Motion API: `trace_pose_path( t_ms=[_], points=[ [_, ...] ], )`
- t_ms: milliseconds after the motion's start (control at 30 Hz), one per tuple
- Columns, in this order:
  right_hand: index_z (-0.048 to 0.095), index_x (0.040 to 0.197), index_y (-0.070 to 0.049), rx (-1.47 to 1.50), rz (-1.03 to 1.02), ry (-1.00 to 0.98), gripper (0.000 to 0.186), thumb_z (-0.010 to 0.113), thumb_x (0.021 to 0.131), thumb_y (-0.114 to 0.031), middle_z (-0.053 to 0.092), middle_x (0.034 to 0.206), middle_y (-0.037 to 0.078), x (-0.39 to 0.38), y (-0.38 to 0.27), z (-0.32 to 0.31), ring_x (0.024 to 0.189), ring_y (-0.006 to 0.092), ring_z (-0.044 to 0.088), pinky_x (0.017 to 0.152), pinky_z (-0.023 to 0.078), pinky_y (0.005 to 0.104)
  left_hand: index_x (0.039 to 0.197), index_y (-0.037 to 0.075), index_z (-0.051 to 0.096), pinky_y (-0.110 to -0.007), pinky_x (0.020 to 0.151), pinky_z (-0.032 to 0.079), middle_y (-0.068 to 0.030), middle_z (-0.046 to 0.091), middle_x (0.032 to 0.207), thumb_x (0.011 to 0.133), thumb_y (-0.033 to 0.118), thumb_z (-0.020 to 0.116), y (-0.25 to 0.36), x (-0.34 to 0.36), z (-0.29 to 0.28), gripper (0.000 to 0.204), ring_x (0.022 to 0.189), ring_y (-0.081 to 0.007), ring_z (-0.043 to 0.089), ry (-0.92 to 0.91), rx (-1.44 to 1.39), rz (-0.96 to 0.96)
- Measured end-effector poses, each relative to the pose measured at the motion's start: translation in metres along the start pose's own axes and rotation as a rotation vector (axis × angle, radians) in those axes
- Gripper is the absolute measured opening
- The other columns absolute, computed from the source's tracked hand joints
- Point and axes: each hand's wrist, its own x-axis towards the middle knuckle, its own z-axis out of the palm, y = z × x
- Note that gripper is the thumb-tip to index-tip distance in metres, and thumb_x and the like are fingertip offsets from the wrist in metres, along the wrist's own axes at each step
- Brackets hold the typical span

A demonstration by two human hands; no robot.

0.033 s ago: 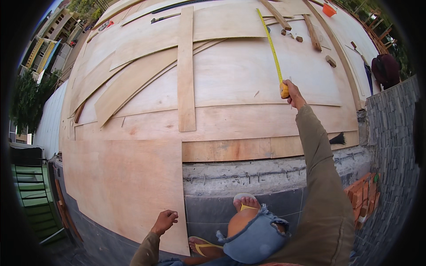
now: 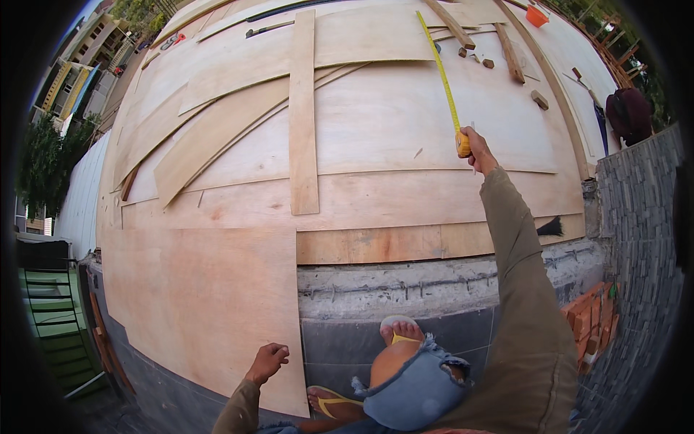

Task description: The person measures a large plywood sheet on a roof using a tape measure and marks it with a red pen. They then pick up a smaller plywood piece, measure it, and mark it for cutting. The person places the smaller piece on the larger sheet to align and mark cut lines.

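Right hand (image 2: 480, 150) partly hides tape measure (image 2: 463, 146); left hand (image 2: 267, 362) curled, palm hidden.

An orange, round bucket (image 2: 536, 16) sits at upper right. Below it, a dark maroon bag (image 2: 627, 116) is near a grey stone-clad wall (image 2: 636, 217). Orange-red rectangular bricks (image 2: 589, 318) lie lower right; a leafy green tree (image 2: 52, 155) stands far left.

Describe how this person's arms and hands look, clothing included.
The right sleeve is long, brownish olive and creased, reaching the wrist; the left sleeve is of similar colour. The right hand and left hand are bare, without gloves.
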Motion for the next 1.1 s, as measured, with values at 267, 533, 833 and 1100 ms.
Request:
trace_pose_path(
  t_ms=[267,533,833,1100],
  points=[
    [0.058,0.092,-0.012,0.024,-0.006,0.032,0.040,0.057,0.082,-0.050,0.050,0.067,0.001,0.014,-0.006,0.009,0.047,0.0100,0.048,0.038,0.021,0.0259,0.117,-0.002,0.060,-0.032,0.073,0.050,-0.0101,0.068,0.105,0.097,0.027,0.055,0.013,0.002,-0.015,0.036,0.091,-0.0197,0.067,0.135,-0.105,0.032],
    [0.056,0.094,-0.012,-0.051,-0.040,0.023,0.038,0.057,0.083,-0.049,0.048,0.065,0.001,0.018,0.018,-0.010,0.044,0.0109,0.043,0.036,0.021,0.0270,0.119,-0.003,0.060,-0.031,0.074,0.051,-0.0113,0.068,0.107,0.097,0.027,0.054,0.023,0.003,-0.016,0.037,0.092,-0.0197,0.067,0.109,-0.057,0.040],
    [0.059,0.091,-0.005,-0.205,-0.138,0.075,0.038,0.059,0.082,-0.042,0.056,0.071,0.005,0.026,0.062,-0.003,0.057,0.0159,0.052,0.051,0.042,0.0328,0.121,-0.003,0.057,-0.032,0.077,0.052,-0.0134,0.067,0.110,0.099,0.030,0.054,0.022,0.002,-0.015,0.040,0.094,-0.0213,0.067,0.107,-0.052,0.046],
    [0.062,0.091,-0.002,-0.305,-0.148,0.170,0.042,0.060,0.079,-0.043,0.062,0.075,0.009,0.055,0.092,-0.012,0.063,0.0192,0.059,0.058,0.047,0.0345,0.117,-0.002,0.060,-0.032,0.074,0.051,-0.0104,0.067,0.105,0.098,0.029,0.056,0.020,-0.003,-0.015,0.037,0.091,-0.0190,0.067,0.139,-0.068,0.021]
  ],
)
